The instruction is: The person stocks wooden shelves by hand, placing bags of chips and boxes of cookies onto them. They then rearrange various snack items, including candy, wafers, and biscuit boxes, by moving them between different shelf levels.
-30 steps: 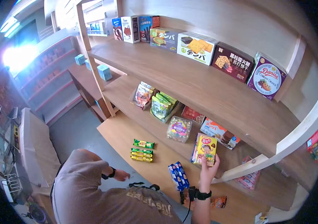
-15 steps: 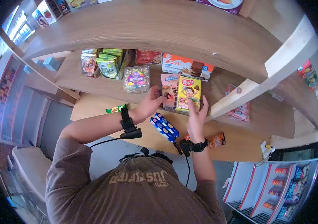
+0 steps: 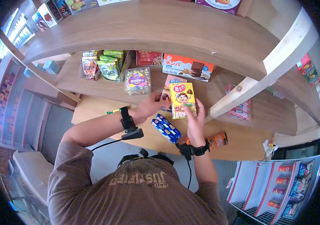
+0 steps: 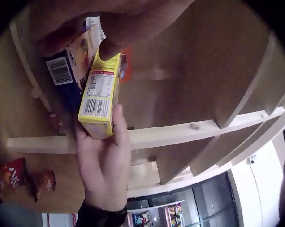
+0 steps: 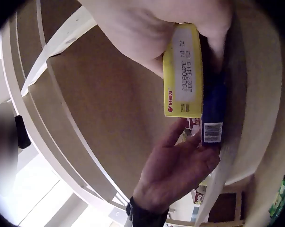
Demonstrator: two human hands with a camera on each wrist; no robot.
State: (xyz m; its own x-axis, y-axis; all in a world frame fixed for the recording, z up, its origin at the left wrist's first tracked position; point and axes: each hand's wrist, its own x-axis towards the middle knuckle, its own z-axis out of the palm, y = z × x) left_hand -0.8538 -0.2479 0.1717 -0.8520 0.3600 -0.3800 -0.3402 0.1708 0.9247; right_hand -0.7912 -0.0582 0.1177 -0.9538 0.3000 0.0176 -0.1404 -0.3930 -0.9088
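Observation:
My right hand (image 3: 195, 122) grips a yellow snack box (image 3: 182, 101) with a cartoon child on its front, the thumb across its lower right part. Partly behind that box is a pink box (image 3: 166, 95); its blue side (image 5: 213, 125) with a barcode shows in the right wrist view. My left hand (image 3: 147, 107) holds the pink box by its left edge, some of its fingers hidden. In the left wrist view the yellow box's narrow side (image 4: 99, 92) faces me, with a barcode and printed table.
Behind the boxes, the shelf (image 3: 216, 90) carries an orange-and-white biscuit box (image 3: 188, 67), a clear candy tub (image 3: 138, 80) and green snack bags (image 3: 109, 67). Blue packs (image 3: 166, 128) and orange bags (image 3: 218, 140) lie on the lower board. A wooden post (image 3: 242, 93) slants at right.
The view has turned down and the left hand has come in from the left to the pink box. The yellow box has shifted left and toward me, overlapping more of the pink box.

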